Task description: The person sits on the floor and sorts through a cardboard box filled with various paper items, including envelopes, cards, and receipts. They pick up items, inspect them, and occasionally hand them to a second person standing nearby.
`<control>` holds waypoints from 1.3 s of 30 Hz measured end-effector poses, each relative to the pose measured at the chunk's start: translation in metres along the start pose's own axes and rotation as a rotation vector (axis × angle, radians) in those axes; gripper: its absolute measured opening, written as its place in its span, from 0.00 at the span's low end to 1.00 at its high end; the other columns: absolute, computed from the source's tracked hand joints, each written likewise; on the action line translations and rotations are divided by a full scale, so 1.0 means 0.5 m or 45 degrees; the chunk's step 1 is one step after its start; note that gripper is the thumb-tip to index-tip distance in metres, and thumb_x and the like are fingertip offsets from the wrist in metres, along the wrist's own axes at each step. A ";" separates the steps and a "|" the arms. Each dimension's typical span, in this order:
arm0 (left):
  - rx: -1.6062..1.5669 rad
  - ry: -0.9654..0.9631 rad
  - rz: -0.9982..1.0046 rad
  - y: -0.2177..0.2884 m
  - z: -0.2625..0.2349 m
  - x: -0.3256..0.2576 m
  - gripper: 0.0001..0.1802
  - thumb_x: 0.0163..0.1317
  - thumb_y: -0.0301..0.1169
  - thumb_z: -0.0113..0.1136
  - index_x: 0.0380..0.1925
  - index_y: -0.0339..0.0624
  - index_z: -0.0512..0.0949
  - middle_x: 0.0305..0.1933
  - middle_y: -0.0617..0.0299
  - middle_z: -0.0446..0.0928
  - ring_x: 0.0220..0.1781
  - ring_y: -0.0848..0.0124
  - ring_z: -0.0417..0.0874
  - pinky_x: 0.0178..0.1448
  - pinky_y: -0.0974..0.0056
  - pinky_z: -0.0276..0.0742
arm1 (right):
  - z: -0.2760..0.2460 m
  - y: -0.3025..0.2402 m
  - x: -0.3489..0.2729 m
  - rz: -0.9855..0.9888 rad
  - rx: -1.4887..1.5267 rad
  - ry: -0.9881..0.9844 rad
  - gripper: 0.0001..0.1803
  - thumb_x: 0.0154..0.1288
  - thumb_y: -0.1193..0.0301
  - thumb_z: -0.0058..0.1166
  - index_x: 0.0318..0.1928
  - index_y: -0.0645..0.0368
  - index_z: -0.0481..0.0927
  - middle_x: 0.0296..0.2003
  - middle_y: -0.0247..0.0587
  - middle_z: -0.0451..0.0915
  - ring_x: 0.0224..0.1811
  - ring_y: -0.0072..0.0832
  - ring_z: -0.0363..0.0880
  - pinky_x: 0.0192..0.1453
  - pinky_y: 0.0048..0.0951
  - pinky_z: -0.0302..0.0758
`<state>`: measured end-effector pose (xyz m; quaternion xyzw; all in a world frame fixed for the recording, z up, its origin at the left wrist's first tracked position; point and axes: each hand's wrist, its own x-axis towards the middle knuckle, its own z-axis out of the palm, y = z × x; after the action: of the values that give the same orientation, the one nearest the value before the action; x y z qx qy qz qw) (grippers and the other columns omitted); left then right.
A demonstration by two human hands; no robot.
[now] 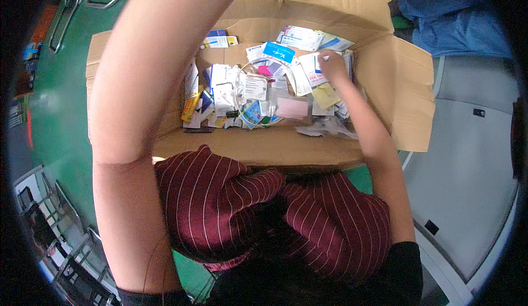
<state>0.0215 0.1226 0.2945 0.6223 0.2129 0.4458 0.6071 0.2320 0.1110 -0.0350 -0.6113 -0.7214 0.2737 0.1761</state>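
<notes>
My right hand (333, 67) reaches into an open cardboard box (404, 89) at its far right part. Its fingers are curled at the edge of a white carton (312, 70) with blue and red print. Just below that hand lies a yellowish packet (325, 95). My left arm (129, 113) stretches up across the left of the view and leaves at the top edge, so the left hand is out of sight. Between the arms, a loop of white tubing (237, 86) rests on the pile, close to a pink pack (292, 108) in clear plastic.
Several small cartons and cards fill the box, among them a blue card (279, 52) and a yellow carton (190, 108). Clear plastic bags (327, 128) lie at its near right. Grey panels (467, 130) stand right, blue cloth (456, 17) above; metal-framed chairs (66, 251) stand left.
</notes>
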 end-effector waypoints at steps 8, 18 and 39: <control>1.010 -0.460 -1.155 -0.352 -0.130 -0.409 0.25 0.52 0.47 0.51 0.39 0.34 0.70 0.39 0.51 0.74 0.41 0.62 0.74 0.45 0.61 0.68 | -0.127 -0.098 0.000 0.353 0.478 -0.134 0.18 0.57 0.57 0.44 0.31 0.61 0.74 0.20 0.37 0.74 0.15 0.22 0.69 0.19 0.25 0.68; 1.766 -0.624 -1.341 -0.422 -0.069 -0.501 0.39 0.38 0.59 0.56 0.47 0.46 0.66 0.37 0.52 0.74 0.41 0.61 0.75 0.40 0.58 0.71 | 0.013 -0.067 -0.073 -0.180 -0.585 -0.531 0.24 0.46 0.55 0.55 0.32 0.66 0.71 0.27 0.51 0.72 0.30 0.42 0.71 0.35 0.39 0.68; 2.056 -0.087 -0.666 -0.510 -0.151 -0.490 0.25 0.46 0.38 0.55 0.46 0.43 0.67 0.49 0.54 0.66 0.52 0.57 0.66 0.55 0.56 0.62 | 0.122 -0.193 -0.133 -0.886 -0.883 -0.887 0.23 0.50 0.68 0.45 0.51 0.43 0.66 0.22 0.43 0.76 0.25 0.38 0.77 0.24 0.38 0.72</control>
<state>-0.0948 0.0115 -0.0292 0.8086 0.5844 -0.0165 0.0662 0.1330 0.0248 -0.0187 -0.2355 -0.9416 0.1328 -0.2009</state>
